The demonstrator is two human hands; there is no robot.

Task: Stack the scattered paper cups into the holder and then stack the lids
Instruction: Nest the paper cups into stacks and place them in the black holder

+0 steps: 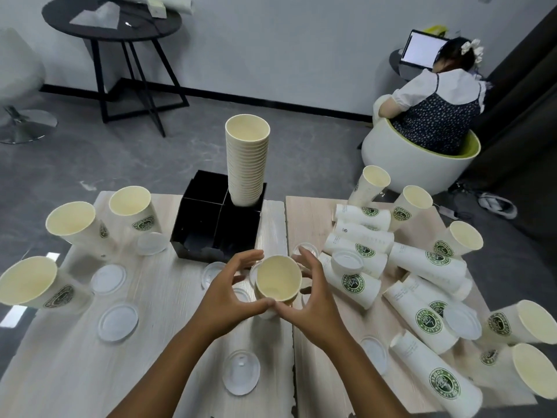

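The paper cups (363, 283) were white outside with a round green-and-white logo, and pale cream inside. The nested cup stack (247, 164) was cream. The holder (208, 233) was black. The lids (118, 321) were translucent white. The tabletop (75, 372) showed pale wood grain. The floor (150, 158) was mottled grey.

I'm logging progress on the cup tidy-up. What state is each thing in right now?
Cup: upright, held between both hands.
Left hand: curled around the cup.
Right hand: curled around the cup.
Stack: tall, upright in the holder's far right compartment.
Holder: other compartments empty.
Pile of cups: mostly lying down, right.
Lids: scattered, unstacked.
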